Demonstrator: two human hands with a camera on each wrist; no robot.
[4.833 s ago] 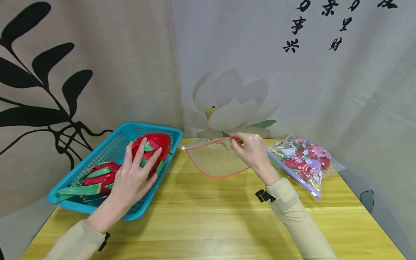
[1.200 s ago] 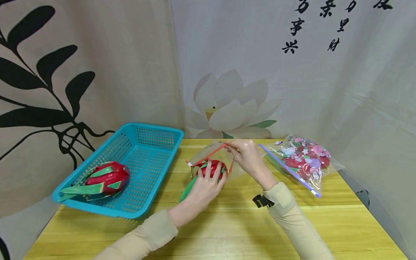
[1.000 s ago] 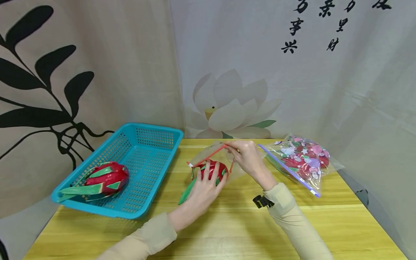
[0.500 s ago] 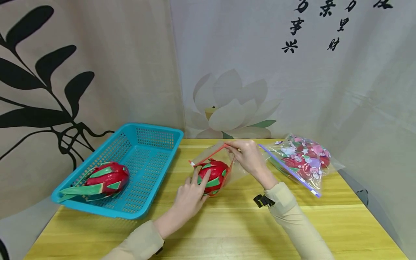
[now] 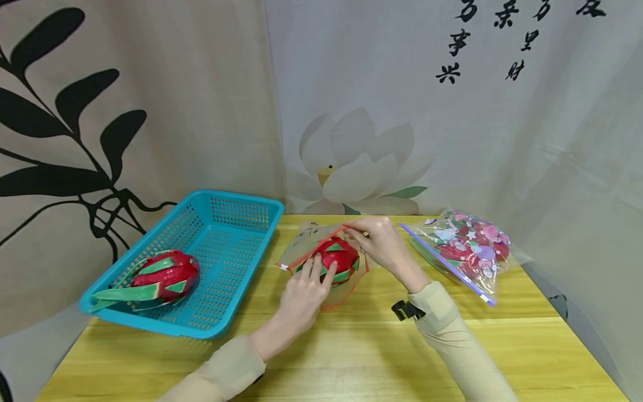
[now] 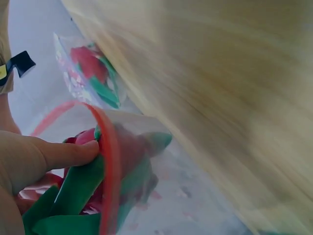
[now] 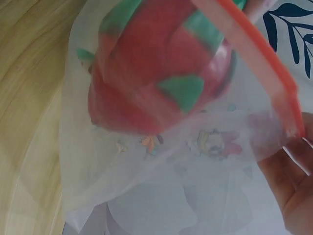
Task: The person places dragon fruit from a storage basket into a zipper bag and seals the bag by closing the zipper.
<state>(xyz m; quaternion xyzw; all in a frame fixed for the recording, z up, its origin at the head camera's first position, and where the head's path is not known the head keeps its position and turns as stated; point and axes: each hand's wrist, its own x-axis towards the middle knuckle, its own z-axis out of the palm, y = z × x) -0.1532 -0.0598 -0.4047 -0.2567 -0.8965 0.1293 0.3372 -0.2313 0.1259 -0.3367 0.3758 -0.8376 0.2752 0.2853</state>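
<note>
A red dragon fruit [image 5: 342, 257] with green scales sits mostly inside a clear zip bag [image 5: 307, 239] with a red-edged mouth. My left hand [image 5: 303, 296] grips the fruit at the bag's opening, thumb on one side and fingers over the top. In the left wrist view the thumb [image 6: 73, 154] presses a long green leaf [image 6: 80, 188] beside the red zip strip [image 6: 111, 171]. My right hand [image 5: 379, 240] pinches the bag's upper rim and keeps the mouth spread. Through the film, the right wrist view shows the fruit's rounded end [image 7: 146, 83] within the bag.
On the left stands a blue perforated basket [image 5: 226, 279] holding another dragon fruit [image 5: 168, 277]. A purple-zip bag [image 5: 467, 251] with red and green contents lies to the right. The wooden table [image 5: 351, 357] meets a printed curtain [image 5: 361, 162] behind.
One dragon fruit has come out of the basket into the red-edged bag, moved by my left hand. Lately it has gone deeper into the mouth; my right hand has kept its pinch.
</note>
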